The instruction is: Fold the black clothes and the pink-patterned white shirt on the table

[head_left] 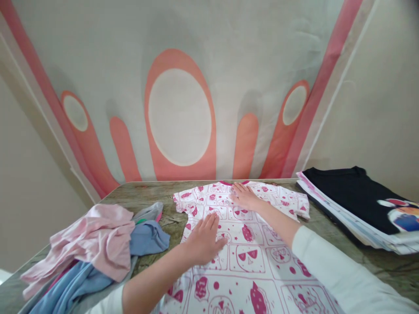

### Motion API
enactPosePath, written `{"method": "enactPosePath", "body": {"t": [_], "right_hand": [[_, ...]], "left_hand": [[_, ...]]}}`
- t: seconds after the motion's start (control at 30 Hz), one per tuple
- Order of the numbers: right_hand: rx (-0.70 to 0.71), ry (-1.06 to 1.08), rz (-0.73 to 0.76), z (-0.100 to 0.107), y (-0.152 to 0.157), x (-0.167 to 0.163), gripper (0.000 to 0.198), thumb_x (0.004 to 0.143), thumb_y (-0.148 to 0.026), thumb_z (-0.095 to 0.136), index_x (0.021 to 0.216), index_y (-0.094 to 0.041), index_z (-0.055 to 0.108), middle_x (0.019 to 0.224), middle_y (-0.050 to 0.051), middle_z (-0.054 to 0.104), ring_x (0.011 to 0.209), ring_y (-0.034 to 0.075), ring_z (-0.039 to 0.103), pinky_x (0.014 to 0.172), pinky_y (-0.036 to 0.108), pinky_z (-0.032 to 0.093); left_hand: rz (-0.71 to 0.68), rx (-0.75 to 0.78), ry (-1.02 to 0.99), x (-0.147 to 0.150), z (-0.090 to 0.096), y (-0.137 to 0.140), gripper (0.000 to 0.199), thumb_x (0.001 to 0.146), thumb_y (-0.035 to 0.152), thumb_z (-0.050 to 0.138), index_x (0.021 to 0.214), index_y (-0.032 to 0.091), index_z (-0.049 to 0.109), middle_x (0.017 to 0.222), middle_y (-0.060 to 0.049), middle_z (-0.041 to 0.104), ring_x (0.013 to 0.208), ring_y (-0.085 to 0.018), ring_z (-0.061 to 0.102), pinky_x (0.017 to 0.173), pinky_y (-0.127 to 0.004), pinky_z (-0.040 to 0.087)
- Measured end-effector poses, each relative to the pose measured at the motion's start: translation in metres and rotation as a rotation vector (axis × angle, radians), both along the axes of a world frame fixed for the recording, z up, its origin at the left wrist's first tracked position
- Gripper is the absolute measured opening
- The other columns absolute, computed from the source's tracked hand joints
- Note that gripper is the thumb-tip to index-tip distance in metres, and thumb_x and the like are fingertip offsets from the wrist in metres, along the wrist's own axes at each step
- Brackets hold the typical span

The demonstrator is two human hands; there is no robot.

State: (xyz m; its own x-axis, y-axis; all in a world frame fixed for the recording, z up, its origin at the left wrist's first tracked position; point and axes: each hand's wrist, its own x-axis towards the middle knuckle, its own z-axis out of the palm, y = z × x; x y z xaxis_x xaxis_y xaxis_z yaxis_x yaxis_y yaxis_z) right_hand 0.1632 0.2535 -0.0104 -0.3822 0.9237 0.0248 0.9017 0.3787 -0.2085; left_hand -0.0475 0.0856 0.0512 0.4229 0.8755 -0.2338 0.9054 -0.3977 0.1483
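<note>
A white T-shirt (248, 257) with a magenta cartoon print lies spread out in front of me, its collar toward the far edge and both short sleeves out to the sides. My left hand (204, 240) rests on the left half of the shirt's body, fingers stretched out and thumb apart. Farther up, close to the collar, my right hand (244, 196) lies flat on the fabric with its fingers extended. Neither hand grips anything. The shirt's lower end runs out of view at the bottom.
On the left of the wooden table (147, 190) lies a loose heap of clothes, with a pink garment (108, 235) over blue garments (149, 237). A neat stack of folded shirts stands at the right, a black T-shirt (347, 196) on top. A patterned wall panel (225, 87) rises behind the table.
</note>
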Motion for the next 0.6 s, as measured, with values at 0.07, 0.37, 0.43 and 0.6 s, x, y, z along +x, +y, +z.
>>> {"method": "enactPosePath", "body": {"t": [0.07,0.37,0.43,0.6], "right_hand": [[0.012,0.016,0.095,0.002,-0.006,-0.021,0.073,0.087,-0.063,0.012,0.144,-0.017,0.018,0.151,0.005,0.009,0.137,0.023,0.004,0.109,0.042,0.004],[0.009,0.041,0.162,-0.002,-0.012,-0.037,0.066,0.088,-0.060,0.015,0.143,-0.023,0.020,0.150,0.002,0.014,0.137,0.022,0.008,0.109,0.042,-0.001],[0.005,0.051,0.166,-0.001,-0.012,-0.035,0.067,0.088,-0.060,0.015,0.143,-0.023,0.020,0.150,0.002,0.013,0.137,0.022,0.008,0.109,0.042,-0.001],[0.008,0.073,0.170,0.003,-0.013,-0.036,0.068,0.088,-0.060,0.015,0.143,-0.021,0.021,0.150,0.003,0.013,0.137,0.023,0.008,0.109,0.043,0.000]], "left_hand": [[0.040,0.071,0.016,0.008,-0.013,0.034,0.071,0.090,0.053,0.020,0.142,0.005,0.017,0.149,-0.016,0.009,0.137,-0.026,0.006,0.109,-0.042,0.013],[0.128,0.345,0.069,-0.042,-0.051,0.123,0.064,0.091,0.052,0.017,0.141,0.013,0.023,0.148,-0.012,0.020,0.136,-0.024,0.015,0.107,-0.042,0.015],[0.172,0.348,0.102,-0.060,-0.046,0.126,0.060,0.092,0.049,0.019,0.141,0.015,0.024,0.148,-0.011,0.021,0.135,-0.025,0.018,0.106,-0.043,0.016],[0.230,0.364,0.214,-0.055,-0.034,0.117,0.053,0.092,0.039,0.028,0.138,0.014,0.031,0.146,-0.014,0.025,0.134,-0.029,0.020,0.105,-0.050,0.015]]}}
